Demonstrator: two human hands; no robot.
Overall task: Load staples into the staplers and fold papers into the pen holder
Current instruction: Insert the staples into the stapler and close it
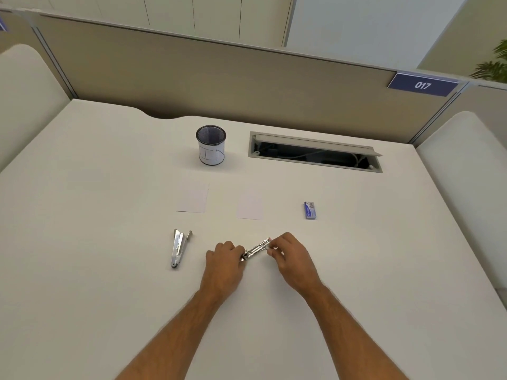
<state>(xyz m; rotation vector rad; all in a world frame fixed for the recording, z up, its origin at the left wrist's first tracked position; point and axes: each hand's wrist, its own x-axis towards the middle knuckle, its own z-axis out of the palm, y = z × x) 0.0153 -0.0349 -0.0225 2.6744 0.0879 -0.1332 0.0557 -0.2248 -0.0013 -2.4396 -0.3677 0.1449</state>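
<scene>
A silver stapler (pixel 256 249) lies slanted between my hands on the white desk (pixel 96 270). My left hand (pixel 223 260) grips its near end with curled fingers. My right hand (pixel 290 257) pinches its far end by the red tip. A second silver stapler (pixel 179 247) lies to the left with its jaws apart. Two small white papers (pixel 193 199) (pixel 249 206) lie flat farther back. A blue staple box (pixel 310 210) sits to the right. The black mesh pen holder (pixel 211 145) with a white label stands upright behind the papers.
An open cable tray slot (pixel 315 153) is cut into the desk at the back right. A beige partition (pixel 219 78) with a blue 017 sign (pixel 422 85) borders the far edge. Padded side panels (pixel 466 174) flank the desk.
</scene>
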